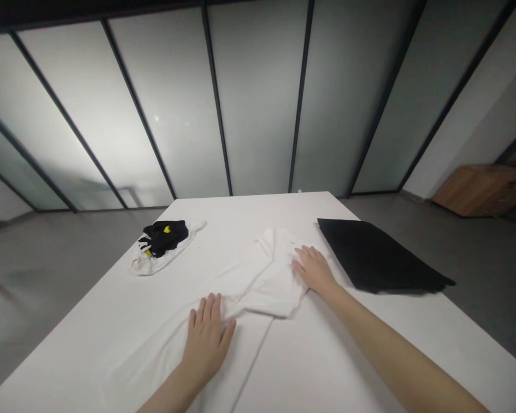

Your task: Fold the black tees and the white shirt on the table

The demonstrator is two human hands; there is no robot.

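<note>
A white shirt [266, 287] with what looks like a collar at its far end lies spread over the white table, part of it folded over. My left hand [207, 332] rests flat on its near left part, fingers stretched and thumb apart. On the shirt's right side lies my right hand [313, 268], palm down with the fingers spread. Neither hand grips the cloth. The garment's lower part runs toward the near left and blends into the tabletop, so its edge there is hard to make out.
A crumpled black garment with yellow and white parts [167, 236] lies on white cloth [148, 265] at the table's [249, 209] left edge. A flat black sheet or stack [374, 258] overhangs the right edge. Beyond stand frosted glass panels [258, 103] and a wooden cabinet [477, 189].
</note>
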